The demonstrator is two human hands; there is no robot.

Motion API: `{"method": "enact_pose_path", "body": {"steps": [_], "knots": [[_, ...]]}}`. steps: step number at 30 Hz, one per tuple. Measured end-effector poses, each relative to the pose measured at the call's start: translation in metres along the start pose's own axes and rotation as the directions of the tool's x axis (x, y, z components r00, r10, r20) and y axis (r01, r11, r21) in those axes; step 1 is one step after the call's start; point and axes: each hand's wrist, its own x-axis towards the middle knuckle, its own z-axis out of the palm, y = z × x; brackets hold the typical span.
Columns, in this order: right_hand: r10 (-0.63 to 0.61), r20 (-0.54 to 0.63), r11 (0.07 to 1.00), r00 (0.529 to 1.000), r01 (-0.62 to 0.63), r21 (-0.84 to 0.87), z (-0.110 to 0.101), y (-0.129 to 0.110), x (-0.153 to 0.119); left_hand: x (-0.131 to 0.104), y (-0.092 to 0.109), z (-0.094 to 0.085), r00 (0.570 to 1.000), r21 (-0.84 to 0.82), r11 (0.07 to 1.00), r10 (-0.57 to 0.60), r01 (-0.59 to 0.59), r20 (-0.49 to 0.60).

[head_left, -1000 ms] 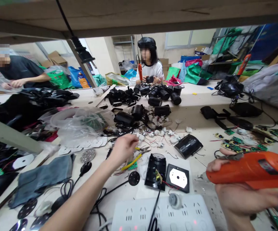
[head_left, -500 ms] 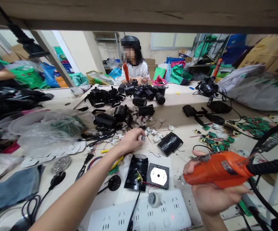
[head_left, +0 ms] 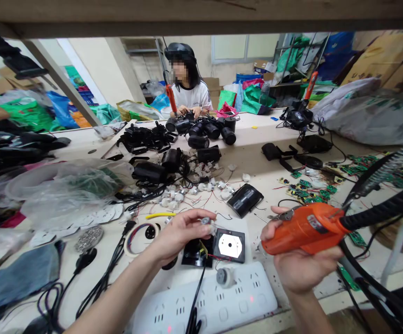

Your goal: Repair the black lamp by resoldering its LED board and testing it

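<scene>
Between the fingertips of my left hand is a small grey-and-white round part, with a thin wire trailing to the right. Below that hand lies an opened black housing, partly covered by it; a small circuit board shows inside. Just right of the housing is a black square frame with a white plate. My right hand is wrapped round an orange power tool, whose tip points left. A white power strip lies nearest me, with a round grey-and-white part on it.
Small white round parts and black cylindrical housings lie in the middle. Green circuit boards are at the right. Plastic bags and tape are at the left. Across the table sits a person.
My left hand has come back towards me from the pile of white parts, holding a small round part, and is now over the black housing. My right hand keeps the orange tool.
</scene>
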Motion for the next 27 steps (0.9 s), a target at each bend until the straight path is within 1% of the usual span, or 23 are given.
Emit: {"method": "enact_pose_path", "body": {"steps": [3, 6, 9, 12, 14, 17, 19, 23, 27], "knots": [[-0.002, -0.014, 1.000, 1.000, 0.002, 0.011, 0.003, -0.002, 0.000, 0.007, -0.004, 0.016, 0.996, 0.167, 0.985, 0.031, -0.045, 0.087], [-0.016, -0.066, 1.000, 0.998, 0.017, 0.011, 0.003, -0.004, 0.000, 0.018, -0.011, 0.026, 0.987, 0.349, 0.931, 0.062, -0.111, 0.149], [-0.026, -0.082, 1.000, 0.996, 0.026, 0.001, 0.000, -0.004, 0.000, 0.025, -0.017, 0.029, 0.981, 0.524, 0.834, 0.098, -0.173, 0.168], [-0.022, -0.097, 1.000, 0.995, 0.021, -0.010, -0.002, -0.005, 0.000, 0.025, -0.019, 0.027, 0.979, 0.625, 0.757, 0.105, -0.193, 0.174], [-0.023, -0.106, 1.000, 0.994, 0.022, -0.019, -0.002, -0.006, 0.000, 0.023, -0.020, 0.026, 0.966, 0.673, 0.694, 0.156, -0.257, 0.207], [-0.038, -0.068, 0.999, 0.997, 0.035, -0.033, 0.000, -0.005, 0.000, 0.018, -0.020, 0.028, 0.920, 0.721, 0.570, 0.244, -0.393, 0.308], [-0.047, -0.040, 0.998, 0.998, 0.046, -0.031, 0.002, -0.004, 0.001, 0.016, -0.019, 0.030, 0.890, 0.723, 0.518, 0.259, -0.457, 0.376], [-0.055, -0.016, 0.998, 0.998, 0.054, -0.011, 0.005, -0.003, 0.001, 0.018, -0.012, 0.034, 0.841, 0.701, 0.469, 0.231, -0.537, 0.490], [-0.028, 0.004, 0.999, 1.000, 0.028, -0.023, 0.006, -0.003, 0.000, 0.022, -0.008, 0.036, 0.829, 0.705, 0.448, 0.188, -0.550, 0.527]]}}
